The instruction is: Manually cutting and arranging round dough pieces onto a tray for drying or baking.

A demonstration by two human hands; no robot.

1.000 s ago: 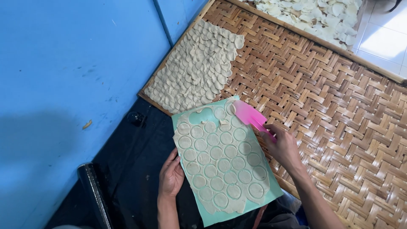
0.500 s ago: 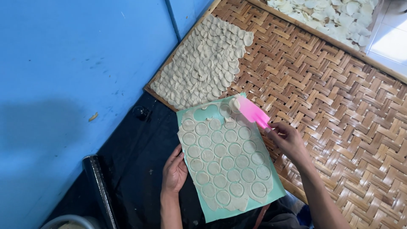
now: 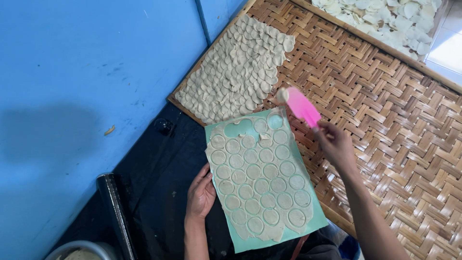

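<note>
A teal mat (image 3: 308,217) lies on my lap, covered by a thin dough sheet (image 3: 260,180) cut into several circles. My left hand (image 3: 201,195) grips the mat's left edge. My right hand (image 3: 335,142) holds a pink spatula (image 3: 302,107) lifted above the mat's far right corner, and a small dough round (image 3: 282,95) sits on the blade's tip. Beyond the mat, overlapping dough rounds (image 3: 238,72) lie in rows on a woven bamboo tray (image 3: 385,101).
A blue wall (image 3: 77,82) fills the left side. A black roller (image 3: 117,214) and a metal bowl's rim (image 3: 79,250) are at the lower left. A second tray with pale dough pieces (image 3: 385,19) lies at the top right.
My right hand has raised the pink spatula off the mat's corner, with a dough round on its tip, towards the tray. The left hand has stayed on the mat's edge.
</note>
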